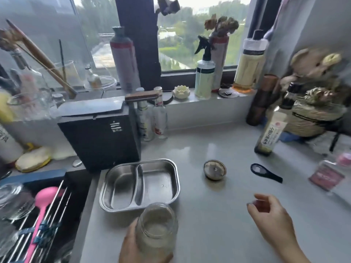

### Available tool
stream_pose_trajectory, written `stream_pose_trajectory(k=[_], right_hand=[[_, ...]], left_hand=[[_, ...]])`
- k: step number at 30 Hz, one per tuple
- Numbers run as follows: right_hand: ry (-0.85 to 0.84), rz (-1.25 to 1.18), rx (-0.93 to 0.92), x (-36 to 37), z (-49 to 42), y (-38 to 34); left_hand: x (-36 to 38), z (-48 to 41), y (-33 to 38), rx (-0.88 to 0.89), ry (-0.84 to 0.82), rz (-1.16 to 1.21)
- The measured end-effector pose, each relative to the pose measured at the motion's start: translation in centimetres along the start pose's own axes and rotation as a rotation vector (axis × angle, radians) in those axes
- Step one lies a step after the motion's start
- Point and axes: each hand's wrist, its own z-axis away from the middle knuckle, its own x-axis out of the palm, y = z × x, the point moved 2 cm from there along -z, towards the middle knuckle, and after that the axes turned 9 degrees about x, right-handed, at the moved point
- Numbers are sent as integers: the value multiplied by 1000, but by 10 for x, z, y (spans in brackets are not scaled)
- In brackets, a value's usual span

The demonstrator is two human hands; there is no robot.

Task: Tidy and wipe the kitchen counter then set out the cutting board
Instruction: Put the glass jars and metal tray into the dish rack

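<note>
Left hand (pixel 131 245): fingers wrapped round glass jar (pixel 157 223), at its lower wall.
Right hand (pixel 271 217): fingers loosely curled, empty, above counter (pixel 214 228).

The grey counter (pixel 218 224) bore an empty two-compartment steel tray (pixel 117 186) near its left edge. An open glass jar (pixel 156 226) was upright at the tray's 6 o'clock, gripped by the left hand (pixel 133 247). A round lid (pixel 215 169) lay at the tray's 3 o'clock, apart from it.

Left hand (pixel 131 247) gripping glass jar (pixel 156 226), right hand (pixel 271 219) hovering, fingers loosely curled
</note>
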Motion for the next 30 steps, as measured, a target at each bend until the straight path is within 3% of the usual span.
stream_pose_trajectory(k=[4, 13, 19, 23, 28, 30], right_hand=[[-120, 94, -79, 27, -20, -3], [-221, 142, -222, 71, -34, -38], [-161, 181, -367, 88, -16, -41], [-334, 76, -299, 102, -1, -38], [-692, 31, 86, 141, 26, -58], [-713, 49, 90, 152, 32, -67]], left_hand=[[28, 15, 16, -51, -10, 29], [18, 13, 17, 59, 137, -19], [-23, 10, 16, 34, 223, -10], [-39, 10, 30, 85, 282, -34], [-73, 11, 24, 32, 359, -114], [-92, 12, 14, 21, 399, -156]])
